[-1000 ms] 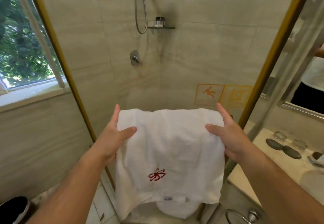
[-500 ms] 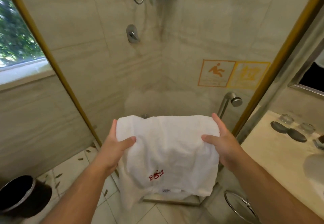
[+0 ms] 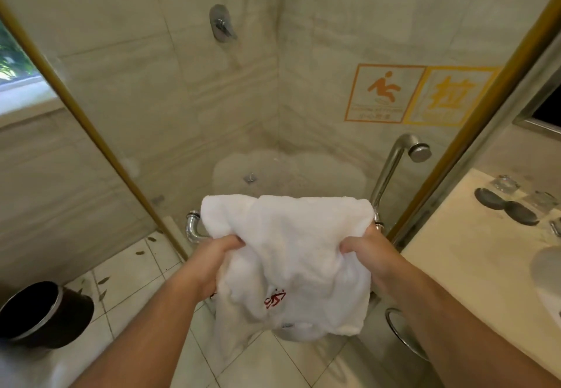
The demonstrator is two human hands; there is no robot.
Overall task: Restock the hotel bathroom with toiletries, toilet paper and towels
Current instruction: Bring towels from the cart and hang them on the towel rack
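Both hands sit lower now: our left hand [image 3: 209,255] and right hand [image 3: 365,251] clench fingers [image 3: 233,240] in the towel [image 3: 288,229], which now drapes the bar [image 3: 193,229]; we judge hanging nearly done.

L hand [image 3: 209,261], R hand [image 3: 368,255], bare forearms [image 3: 145,336]

towel [image 3: 288,245] now lower, draped over chrome door bar [image 3: 194,229]. left hand [image 3: 212,254] and right hand [image 3: 364,251] go from flat hold at top edge to bunching cloth further down.
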